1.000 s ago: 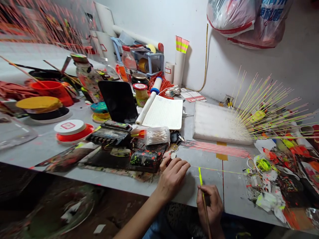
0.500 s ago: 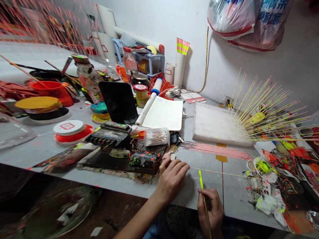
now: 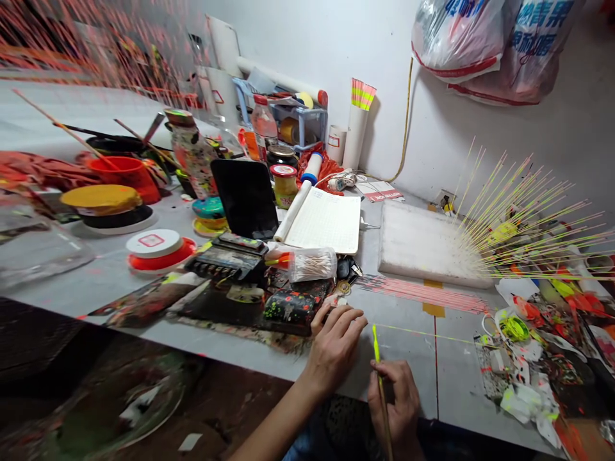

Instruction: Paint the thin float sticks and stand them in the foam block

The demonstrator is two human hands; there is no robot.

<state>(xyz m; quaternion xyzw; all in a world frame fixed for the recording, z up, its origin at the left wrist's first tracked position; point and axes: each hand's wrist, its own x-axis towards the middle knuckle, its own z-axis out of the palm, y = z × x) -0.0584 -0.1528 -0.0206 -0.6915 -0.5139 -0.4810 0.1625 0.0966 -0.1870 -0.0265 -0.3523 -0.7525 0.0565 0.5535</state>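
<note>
My right hand (image 3: 394,402) is closed around a paintbrush (image 3: 382,397), its bristles coated in bright yellow and pointing away from me. The brush tip touches or nearly touches a thin stick (image 3: 423,332) that runs rightward, streaked yellow. At the stick's left end my left hand (image 3: 339,339) is closed, fingers bent down; the stick's end is hidden under them. Just left of that hand lies a dark, paint-spattered cylinder (image 3: 291,306) on a stained black board (image 3: 211,308). Beyond both hands, a row of thin pink sticks (image 3: 427,294) rests on the table.
A white foam block (image 3: 423,246) holds many upright yellow-pink sticks (image 3: 509,218). Paint-stained scraps (image 3: 523,371) crowd the right side. Cotton swabs (image 3: 312,264), an open notebook (image 3: 327,218), a black tablet (image 3: 245,198) and paint pots (image 3: 161,253) stand left and behind.
The right hand and brush have shifted left along the stick, bringing the yellow tip closer to the left hand. The whole view has swung slightly. Both hands keep their grips.
</note>
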